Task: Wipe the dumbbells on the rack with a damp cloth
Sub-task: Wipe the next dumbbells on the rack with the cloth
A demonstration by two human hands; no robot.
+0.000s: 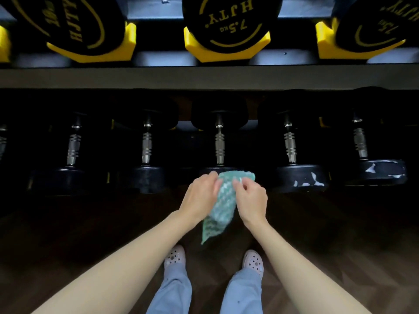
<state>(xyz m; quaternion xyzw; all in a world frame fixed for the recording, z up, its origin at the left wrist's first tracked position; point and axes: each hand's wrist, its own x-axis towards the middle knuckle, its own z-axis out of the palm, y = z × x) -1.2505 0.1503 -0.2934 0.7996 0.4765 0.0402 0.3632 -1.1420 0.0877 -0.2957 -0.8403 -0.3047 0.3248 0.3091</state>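
Pinching nubby teal cloth (223, 200), left hand (199, 197) and right hand (251, 200), near round-headed dumbbells (219, 143).

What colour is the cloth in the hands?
Teal green with a white checked pattern, the cloth shows best in the head view.

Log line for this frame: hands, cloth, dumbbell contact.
left hand: grips cloth | right hand: pinches cloth | cloth: before middle lower-row dumbbell, contact unclear

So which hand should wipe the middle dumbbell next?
Probably the right hand: it pinches the cloth at the top, nearest the middle dumbbell. The left hand holds the cloth too, so it's close.
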